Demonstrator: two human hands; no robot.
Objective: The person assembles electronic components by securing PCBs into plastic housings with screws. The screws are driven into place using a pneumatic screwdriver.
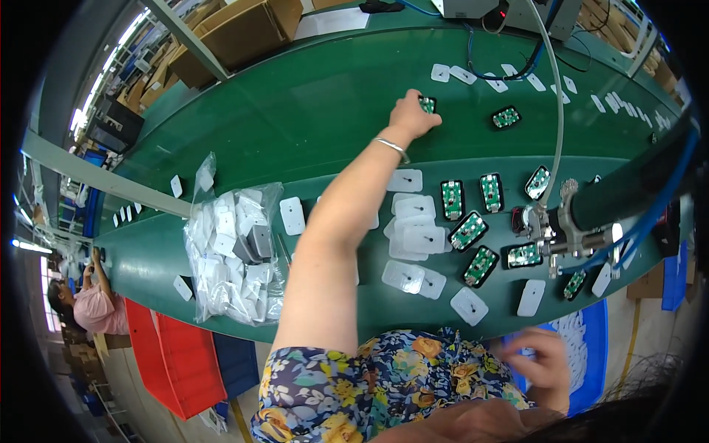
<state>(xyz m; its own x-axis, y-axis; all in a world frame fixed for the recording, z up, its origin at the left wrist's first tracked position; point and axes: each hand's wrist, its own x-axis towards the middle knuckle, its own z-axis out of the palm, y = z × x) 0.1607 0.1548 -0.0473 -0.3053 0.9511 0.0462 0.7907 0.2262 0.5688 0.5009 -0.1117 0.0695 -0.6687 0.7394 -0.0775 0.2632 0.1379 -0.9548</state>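
My left hand (415, 115) is stretched far out over the green conveyor belt. Its fingers are closed on a green circuit board in a black casing (427, 104). Another cased board (507, 117) lies on the belt to the right of it. On the near worktop, several more cased boards (468, 231) lie beside overlapping white plastic covers (422, 238). Near my body at the lower right, my right hand (543, 362) is raised, slightly blurred, with bent fingers apart and nothing visible in them. It is close to a blue bin (597, 347) of white parts.
A clear plastic bag of white covers (236, 255) lies left of my forearm. At right stands a metal fixture (565, 229) with hoses. White pieces (496, 83) are scattered along the far belt. A red bin (177, 362) is below left; a person (100, 310) works beyond.
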